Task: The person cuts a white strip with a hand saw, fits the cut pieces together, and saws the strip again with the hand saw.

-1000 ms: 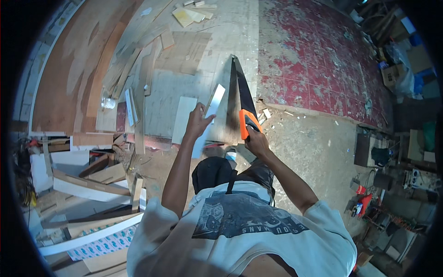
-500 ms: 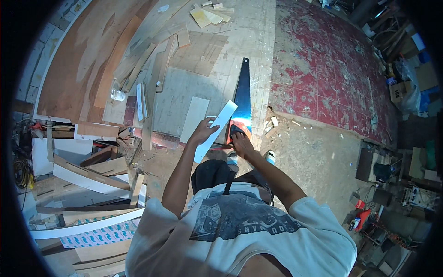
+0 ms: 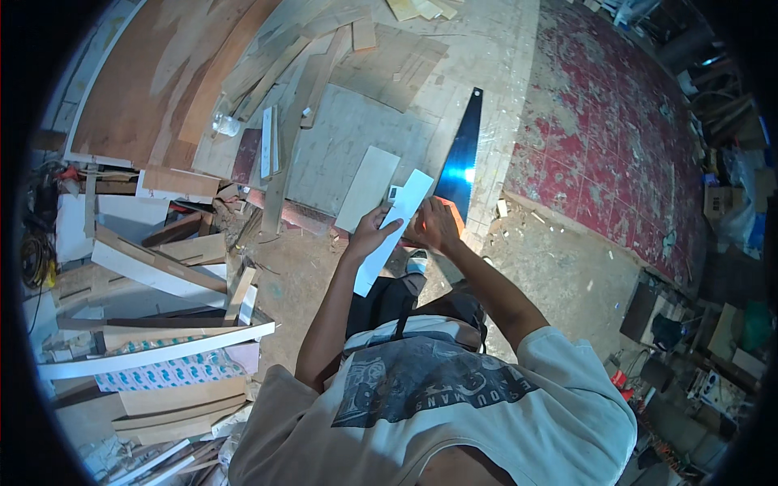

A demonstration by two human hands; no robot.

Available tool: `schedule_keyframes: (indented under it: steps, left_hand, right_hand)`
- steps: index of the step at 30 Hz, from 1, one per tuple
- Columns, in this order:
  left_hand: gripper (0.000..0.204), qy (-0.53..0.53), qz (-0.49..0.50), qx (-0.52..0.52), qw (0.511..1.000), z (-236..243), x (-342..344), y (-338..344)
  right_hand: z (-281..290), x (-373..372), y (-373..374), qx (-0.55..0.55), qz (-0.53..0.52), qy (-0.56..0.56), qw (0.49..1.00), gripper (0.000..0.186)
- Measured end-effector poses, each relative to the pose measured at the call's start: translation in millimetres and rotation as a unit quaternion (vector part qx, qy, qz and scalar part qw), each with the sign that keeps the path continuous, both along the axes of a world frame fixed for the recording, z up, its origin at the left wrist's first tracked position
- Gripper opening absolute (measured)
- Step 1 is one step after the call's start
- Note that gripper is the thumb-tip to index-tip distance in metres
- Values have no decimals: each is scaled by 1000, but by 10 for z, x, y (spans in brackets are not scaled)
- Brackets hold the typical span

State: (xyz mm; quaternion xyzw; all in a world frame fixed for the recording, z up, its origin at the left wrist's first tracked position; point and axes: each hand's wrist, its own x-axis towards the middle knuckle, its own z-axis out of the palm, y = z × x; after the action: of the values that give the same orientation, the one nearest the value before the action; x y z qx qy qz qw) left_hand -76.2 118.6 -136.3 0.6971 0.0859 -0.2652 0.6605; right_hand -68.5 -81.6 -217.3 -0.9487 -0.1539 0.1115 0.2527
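1. Fingers of the left hand (image 3: 371, 235) are closed around the left edge of a long, narrow, flat white board (image 3: 391, 243), the thumb lying over its face.
2. Fingers of the right hand (image 3: 438, 227) are bent beside the board's right edge; whether they grip it, or anything else, I cannot tell.
3. The white board is held tilted in front of the person's body, its upper end leaning rightward and its lower end over the dark-clothed lap.
4. Just above the left hand, at the board's left edge, shows a small white-and-dark object (image 3: 394, 193), too small to identify.
5. Behind the right hand is a handsaw with an orange handle and a long, tapering dark metal blade (image 3: 464, 158); the handle is partly hidden, the tip points away from the person, and the blade reflects a bright light.
6. Left of the white board lies a cream rectangular panel (image 3: 369, 188).
7. Farther out, a square brown thin wooden sheet (image 3: 389, 69) and several wood strips lie on a pale, worn raised surface (image 3: 494, 121).
8. To the right spreads a worn red tiled floor (image 3: 608, 138), with bare grey concrete (image 3: 551, 275) nearer the person.
9. At the far left are large brown wooden panels (image 3: 154, 89); below them, a heap of mixed boards includes a curved white-faced board (image 3: 158, 275).
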Motion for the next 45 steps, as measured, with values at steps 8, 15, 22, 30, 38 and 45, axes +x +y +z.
schedule_keyframes:
  steps: [8, 15, 22, 30, 38, 45]
  left_hand:
    - [32, 52, 62, 12, 997, 388, -80, 79]
    - [48, -78, -43, 39, 995, 581, -193, 365]
    - [43, -7, -194, 15, 981, 1404, 49, 457]
    - [42, -70, -335, 88, 936, 2103, 105, 99]
    - [47, -129, -391, 128, 902, 2250, 131, -6]
    - [48, -115, -437, 108, 885, 2232, 173, -37]
  right_hand:
    - [-524, 553, 238, -139, 126, -80, 979, 41]
    - [-58, 564, 71, 202, -98, 55, 973, 44]
    - [2205, 127, -899, 366, -42, -31, 929, 58]
    - [3115, -403, -754, 154, 72, -59, 984, 58]
    - [3158, -615, -818, 134, 63, -128, 981, 57]
    - [3144, -677, -828, 85, 64, -122, 987, 56]
